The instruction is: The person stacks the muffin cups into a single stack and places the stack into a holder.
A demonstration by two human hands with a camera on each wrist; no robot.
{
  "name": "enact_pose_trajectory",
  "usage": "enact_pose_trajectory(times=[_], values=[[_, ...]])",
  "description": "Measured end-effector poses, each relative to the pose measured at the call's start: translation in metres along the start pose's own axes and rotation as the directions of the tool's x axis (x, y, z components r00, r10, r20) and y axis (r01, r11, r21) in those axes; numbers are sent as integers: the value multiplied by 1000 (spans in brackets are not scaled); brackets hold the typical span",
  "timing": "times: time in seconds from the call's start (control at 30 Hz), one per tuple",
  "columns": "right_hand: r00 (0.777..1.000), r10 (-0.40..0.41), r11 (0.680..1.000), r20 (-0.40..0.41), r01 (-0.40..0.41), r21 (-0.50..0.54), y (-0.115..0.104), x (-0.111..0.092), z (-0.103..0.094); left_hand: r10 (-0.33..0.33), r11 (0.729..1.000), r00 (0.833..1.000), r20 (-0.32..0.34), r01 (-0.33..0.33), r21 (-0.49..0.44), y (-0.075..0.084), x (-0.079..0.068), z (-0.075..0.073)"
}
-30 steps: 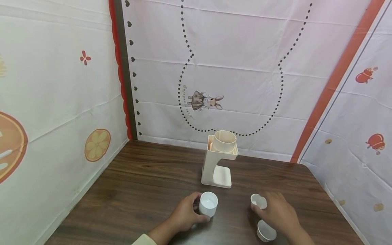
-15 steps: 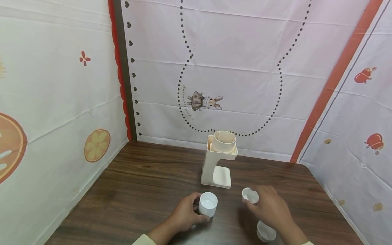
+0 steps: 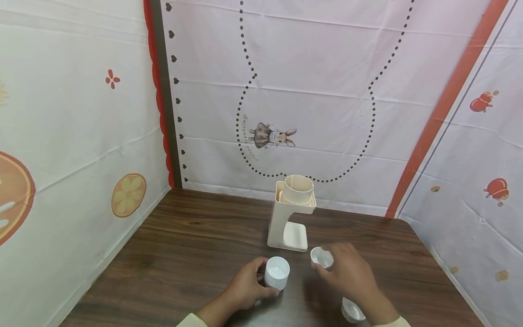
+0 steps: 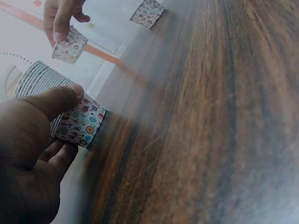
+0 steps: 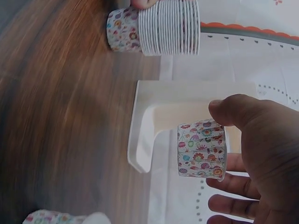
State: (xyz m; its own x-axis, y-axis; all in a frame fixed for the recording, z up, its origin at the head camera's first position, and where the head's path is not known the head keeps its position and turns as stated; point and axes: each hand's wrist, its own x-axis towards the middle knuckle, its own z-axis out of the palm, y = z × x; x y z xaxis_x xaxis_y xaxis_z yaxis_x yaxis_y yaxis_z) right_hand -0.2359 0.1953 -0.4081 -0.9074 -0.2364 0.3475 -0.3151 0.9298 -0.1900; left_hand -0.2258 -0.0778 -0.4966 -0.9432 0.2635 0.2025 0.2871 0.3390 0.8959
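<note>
My left hand grips a nested stack of paper baking cups, which stands on the table; the left wrist view shows the stack's many rims and a floral print. Thumb and fingers lie on opposite sides of it. My right hand pinches a single floral baking cup by its rim, raised above the table to the right of the stack. Another baking cup stands on the table below the right forearm, partly hidden by it.
Behind the hands stands a cream cup dispenser with a round tube on top and a flat base. The dark wood table meets printed cloth walls at the back and sides.
My right hand has carried the single baking cup leftward, closer to the stack and the dispenser base. The left hand and the stack stay in place.
</note>
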Motion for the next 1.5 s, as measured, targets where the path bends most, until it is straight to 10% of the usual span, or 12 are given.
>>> enact_pose_trajectory(times=[1.5], values=[[976,-194,974,-103,204,95,-64,8,0,7,1000,1000,3,-7,-5,0,0,-1]])
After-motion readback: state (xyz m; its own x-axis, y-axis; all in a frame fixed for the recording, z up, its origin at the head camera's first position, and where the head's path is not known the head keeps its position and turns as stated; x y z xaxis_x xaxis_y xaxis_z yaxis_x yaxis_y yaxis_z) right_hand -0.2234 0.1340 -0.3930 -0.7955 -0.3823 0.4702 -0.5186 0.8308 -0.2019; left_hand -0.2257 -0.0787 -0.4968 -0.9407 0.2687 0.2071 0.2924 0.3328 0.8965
